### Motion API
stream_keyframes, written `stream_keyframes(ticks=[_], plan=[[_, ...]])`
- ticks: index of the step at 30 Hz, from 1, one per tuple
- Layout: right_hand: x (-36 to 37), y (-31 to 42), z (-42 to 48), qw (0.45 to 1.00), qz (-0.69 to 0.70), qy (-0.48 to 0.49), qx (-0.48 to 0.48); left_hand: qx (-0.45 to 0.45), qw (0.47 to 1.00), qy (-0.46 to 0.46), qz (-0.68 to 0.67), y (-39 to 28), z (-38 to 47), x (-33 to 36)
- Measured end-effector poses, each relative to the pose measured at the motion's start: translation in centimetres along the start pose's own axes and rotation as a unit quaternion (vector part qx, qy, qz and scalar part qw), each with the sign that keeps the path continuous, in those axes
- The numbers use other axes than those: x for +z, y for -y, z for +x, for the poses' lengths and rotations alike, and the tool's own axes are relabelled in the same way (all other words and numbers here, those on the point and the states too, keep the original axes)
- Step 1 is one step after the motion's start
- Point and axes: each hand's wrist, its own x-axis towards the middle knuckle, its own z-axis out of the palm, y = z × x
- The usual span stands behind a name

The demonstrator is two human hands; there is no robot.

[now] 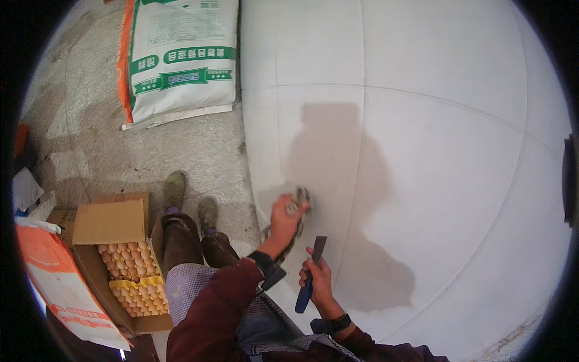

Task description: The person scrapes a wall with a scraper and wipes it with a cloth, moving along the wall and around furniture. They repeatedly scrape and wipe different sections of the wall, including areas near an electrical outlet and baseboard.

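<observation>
My left hand (284, 221) grips a crumpled, grey-and-white patterned rag (302, 197) and holds it at the white tiled surface (429, 149). Both hand and rag are slightly blurred, and a strip of cloth trails down beside the wrist. It is too close to tell whether the cloth presses on the tiles. Lower and to the right, my right hand (319, 276) is closed around a putty knife (305, 292) by its blue handle. The knife's flat dark blade (320, 248) points up, away from me. A shadow falls over the tiles around both hands.
A cardboard box (111, 221) with trays of brown eggs (138, 276) stands at my left leg. Beside it lies an orange-and-white sack (72, 289). A full white-and-green printed sack (183, 90) rests on the speckled floor (181, 145), along the tiled surface's edge.
</observation>
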Motion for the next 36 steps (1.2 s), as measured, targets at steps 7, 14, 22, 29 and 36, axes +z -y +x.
stream_keyframes(ticks=[7,14,22,29,36], plan=[[3.6,6.4,4.3,0.989,0.053,0.056,-0.124,-0.011,0.999,0.037,-0.022,-3.4,1.5,-3.6],[8.5,10.7,9.6,0.981,0.072,0.069,-0.168,-0.212,0.969,0.076,-0.105,-2.7,-7.2,-4.3],[10.5,10.7,9.9,0.981,0.12,0.033,-0.145,-0.287,0.945,0.04,-0.15,-4.7,-7.2,-7.0],[11.1,10.7,10.1,0.971,0.143,0.062,-0.18,-0.239,0.96,0.066,-0.129,-6.4,-7.1,-6.7],[12.6,11.8,11.6,0.973,0.127,0.058,-0.183,-0.23,0.932,0.015,-0.28,-7.2,-4.9,-6.0]])
